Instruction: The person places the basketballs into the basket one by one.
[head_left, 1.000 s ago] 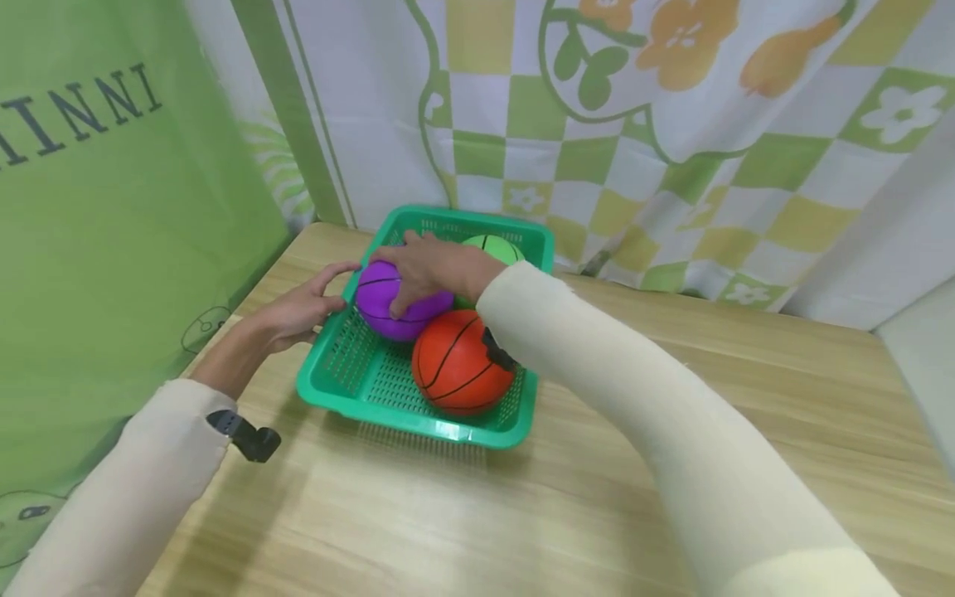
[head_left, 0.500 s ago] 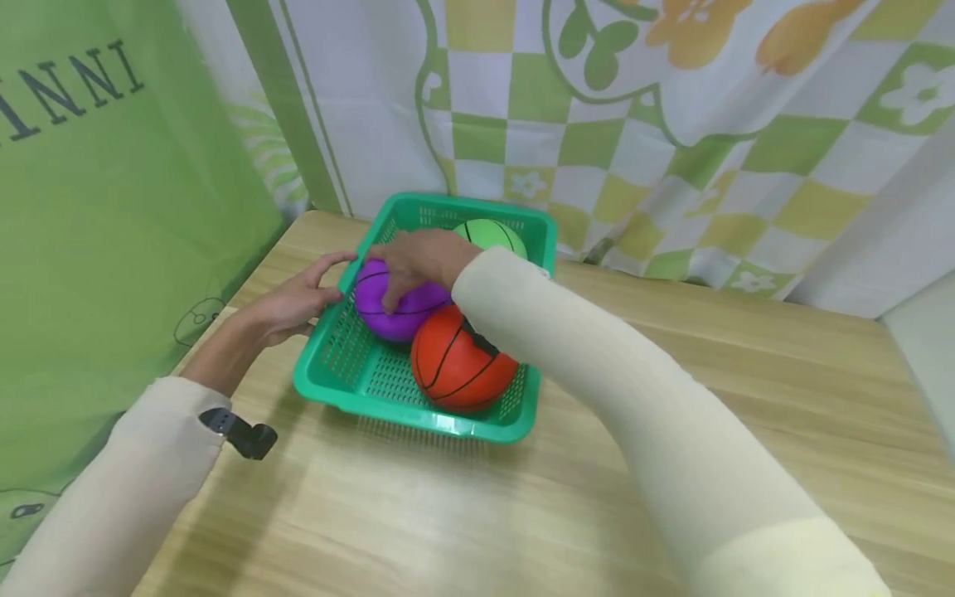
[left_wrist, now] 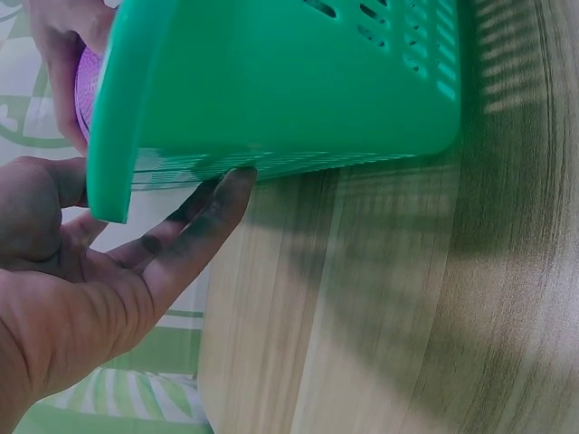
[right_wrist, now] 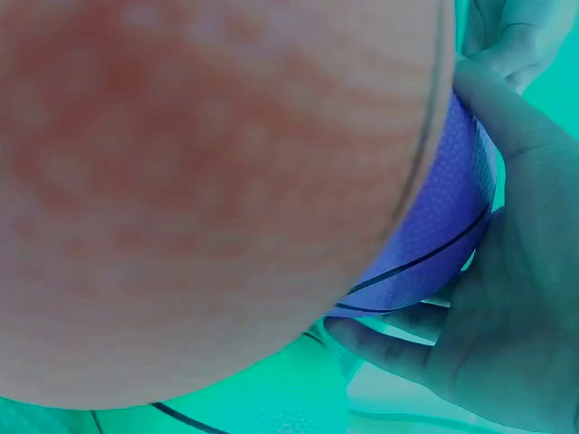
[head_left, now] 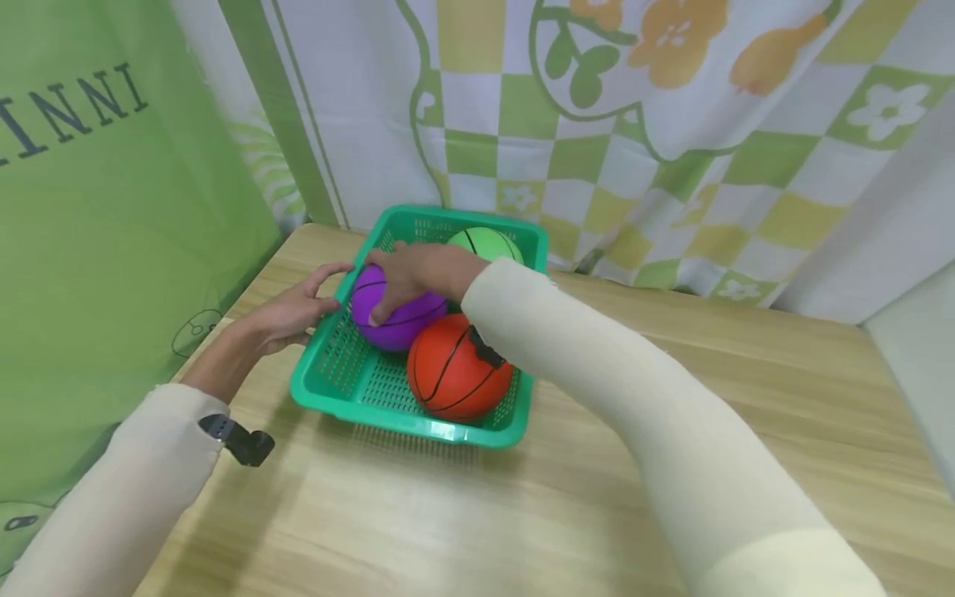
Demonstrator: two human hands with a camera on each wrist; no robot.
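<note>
A green plastic basket (head_left: 403,421) with slotted walls stands on the table. Inside it, my right hand (head_left: 421,269) grips a purple ball (head_left: 403,325) marked with black lines, near the left wall. The right wrist view shows the thumb and fingers of that hand (right_wrist: 525,271) spread round the ball (right_wrist: 430,240). An orange-red ball (head_left: 451,381) lies in front, under my right wrist, and a light green ball (head_left: 488,243) sits at the back, partly hidden. My left hand (head_left: 291,317) holds the basket's left rim, thumb at the rim and fingers (left_wrist: 204,231) against the outer wall.
The basket rests on a light wooden table (head_left: 597,489). A patterned curtain (head_left: 567,157) hangs close behind it, and a green cloth (head_left: 112,232) borders the table at the left. A pale wall (head_left: 910,332) stands at the right.
My right thumb has slid slightly left over the purple ball, which stays in the basket. My left hand keeps its place on the rim. The head view has shifted a little.
</note>
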